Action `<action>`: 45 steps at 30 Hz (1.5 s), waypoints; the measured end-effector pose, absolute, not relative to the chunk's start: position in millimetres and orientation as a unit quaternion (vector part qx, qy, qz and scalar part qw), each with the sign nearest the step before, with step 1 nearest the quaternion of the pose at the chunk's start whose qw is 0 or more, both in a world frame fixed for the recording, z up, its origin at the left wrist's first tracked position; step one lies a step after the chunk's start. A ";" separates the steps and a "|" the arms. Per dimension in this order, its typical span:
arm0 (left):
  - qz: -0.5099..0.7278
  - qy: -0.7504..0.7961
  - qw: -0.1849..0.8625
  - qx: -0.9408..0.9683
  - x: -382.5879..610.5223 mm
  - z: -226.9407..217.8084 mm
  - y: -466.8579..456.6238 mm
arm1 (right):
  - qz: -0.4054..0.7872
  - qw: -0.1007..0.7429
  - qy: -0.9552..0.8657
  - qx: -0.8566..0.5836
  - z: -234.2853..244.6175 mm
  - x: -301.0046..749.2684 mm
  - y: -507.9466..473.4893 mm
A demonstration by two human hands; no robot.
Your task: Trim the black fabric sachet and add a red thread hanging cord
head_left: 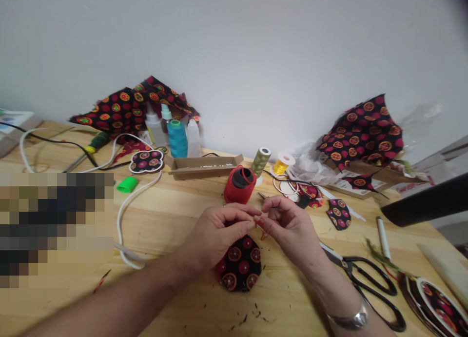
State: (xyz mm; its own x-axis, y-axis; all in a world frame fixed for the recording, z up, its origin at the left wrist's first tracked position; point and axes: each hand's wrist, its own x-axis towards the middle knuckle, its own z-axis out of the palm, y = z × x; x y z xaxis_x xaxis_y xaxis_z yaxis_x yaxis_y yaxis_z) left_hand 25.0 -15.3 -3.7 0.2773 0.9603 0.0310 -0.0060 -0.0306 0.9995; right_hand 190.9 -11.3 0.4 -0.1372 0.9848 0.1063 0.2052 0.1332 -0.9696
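Observation:
My left hand [219,232] and my right hand [288,225] meet fingertip to fingertip above the wooden table. Both are closed in a pinch on a thin orange-red thread [263,235], which hangs in a small loop below the fingers. The fingertips hide most of it; whether a needle is there I cannot tell. Beneath my hands lies a rounded patterned fabric piece [243,268], black with red and orange circles, partly covered by my left hand. Just beyond the fingers stands a red thread cone [239,185].
Large scissors [365,278] lie right of my right forearm, near a white marker [383,239] and stacked fabric-covered pieces [435,303]. Behind are a shallow cardboard box [204,167], a green spool [261,161], a yellow spool [283,164] and bottles [193,138]. A white cable [122,220] curves at left.

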 end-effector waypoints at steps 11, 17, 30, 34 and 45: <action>0.430 0.444 0.560 0.552 25.3 -5.5 -14.2 | 0.362 0.467 -0.683 -0.430 2.2 191.5 -9.0; 0.437 0.449 0.562 0.540 25.7 -3.3 -12.6 | 0.372 0.451 -0.691 -0.425 4.3 192.0 -11.4; 0.433 0.447 0.584 0.522 26.1 -5.8 -14.6 | 0.390 0.454 -0.676 -0.429 5.3 192.1 -11.5; 0.409 0.448 0.610 0.510 26.2 -4.0 -15.0 | 0.395 0.433 -0.672 -0.453 5.2 193.2 -12.0; 0.402 0.423 0.686 0.434 27.1 -2.3 -17.1 | 0.384 0.443 -0.665 -0.462 4.5 193.0 -13.3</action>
